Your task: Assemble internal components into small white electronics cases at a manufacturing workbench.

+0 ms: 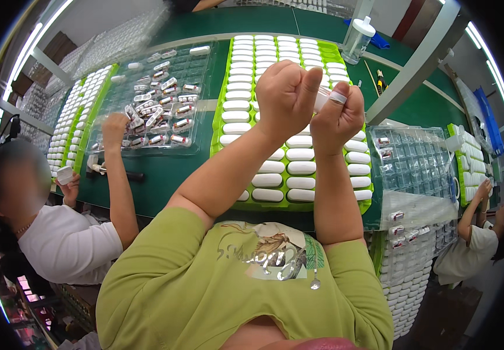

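Observation:
Both my hands are raised over a bright green tray [220, 125] that holds rows of white, rounded oblong pieces [268, 195]. My left hand [287, 96] is closed, thumb up, its fingers curled toward the right. Close beside it, my right hand [338, 119] is closed too, with a white band around its thumb. Between the two hands shows part of a small whitish piece [322, 99], mostly covered by my fingers. It looks gripped from both sides, but its kind is hidden.
Left of the tray, a clear blister tray [196, 64] bears small parts [158, 114]. A co-worker's hand [115, 131] reaches there. A lidded clear jug [358, 39] stands behind a slanted grey post [412, 64]. Another clear tray [415, 157] lies right; a second co-worker [476, 233] works beyond.

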### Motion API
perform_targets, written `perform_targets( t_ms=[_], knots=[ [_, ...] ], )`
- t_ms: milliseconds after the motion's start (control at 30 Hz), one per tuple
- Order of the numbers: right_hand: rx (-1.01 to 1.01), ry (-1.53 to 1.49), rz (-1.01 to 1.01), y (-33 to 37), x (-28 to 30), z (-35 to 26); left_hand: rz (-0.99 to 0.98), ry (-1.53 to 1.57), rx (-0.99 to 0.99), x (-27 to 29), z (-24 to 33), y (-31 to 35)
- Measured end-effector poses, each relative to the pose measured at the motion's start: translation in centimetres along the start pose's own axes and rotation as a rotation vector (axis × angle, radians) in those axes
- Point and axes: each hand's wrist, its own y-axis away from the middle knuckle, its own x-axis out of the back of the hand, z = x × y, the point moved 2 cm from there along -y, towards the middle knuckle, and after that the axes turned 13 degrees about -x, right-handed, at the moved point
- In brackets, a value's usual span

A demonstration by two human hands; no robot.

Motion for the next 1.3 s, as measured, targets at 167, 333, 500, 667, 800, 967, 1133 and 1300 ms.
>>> perform_targets(
  t_ms=[167, 333, 500, 667, 800, 967, 1133, 1300],
  knots=[
    [0.175, 0.090, 0.097, 0.1, -1.0, -0.5, 0.179, 0.068, 0.214, -0.5, -0.4, 0.1],
    [0.101, -0.032, 0.092, 0.1, -1.8, -0.2, 0.189, 0.003, 0.103, 0.1, -0.3, -0.4],
    [0.304, 0.190, 0.053, -0.4, -1.9, -1.3, 0.133, -0.060, 0.017, 0.7, -1.0, -0.4],
    [0.015, 0.078, 0.024, 0.0, -2.2, -0.3, 0.119, -0.089, 0.022, 0.5, -1.1, 0.2],
    [0.036, 0.078, 0.000, 0.0, -3.0, 1.2, 0.163, -0.071, 0.096, 0.5, -2.0, 0.7],
    [0.276, 0.239, -0.044, -0.3, -3.3, 2.2, 0.093, -0.179, 0.175, 0.8, -2.8, 1.7],
    [0.205, 0.242, -0.076, -0.4, -2.9, 2.8, -0.011, -0.165, 0.264, 0.9, -3.0, 2.4],
    [0.325, 0.257, -0.105, -1.2, -0.7, 1.4, -0.028, -0.071, 0.492, 3.7, -2.7, 5.0]
  ],
)
